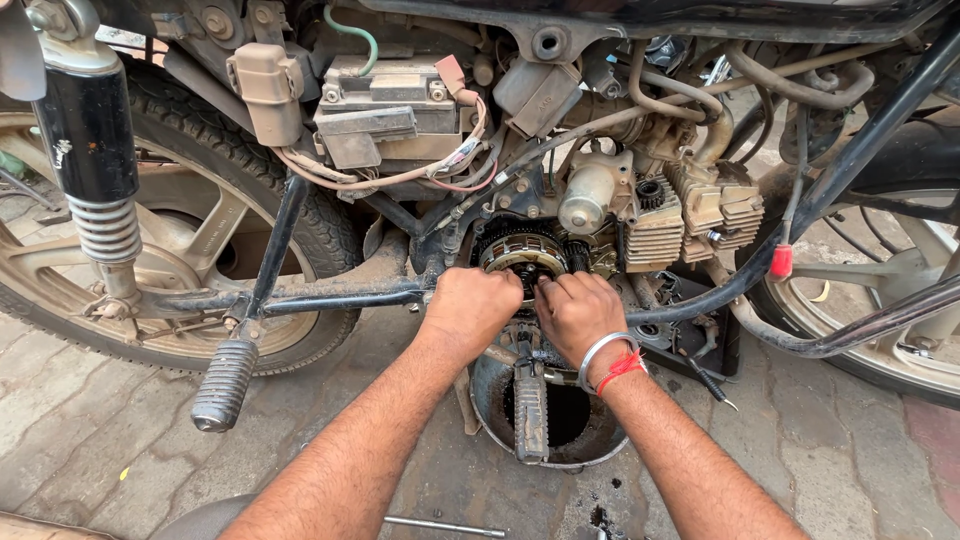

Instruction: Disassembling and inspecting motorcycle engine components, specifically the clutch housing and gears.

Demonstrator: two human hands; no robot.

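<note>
At the engine's open side, the clutch (522, 253) sits exposed just above the drain pan (490, 395). Left hand (470, 305) grips closed against its lower edge; right hand (578, 310) pinches at its centre. Keep steady, even pressure; let drips fall into the pan.

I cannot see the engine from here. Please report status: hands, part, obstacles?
Left hand and right hand both on the round clutch assembly, grip hidden. Footpeg over the drain pan just below the wrists.
</note>
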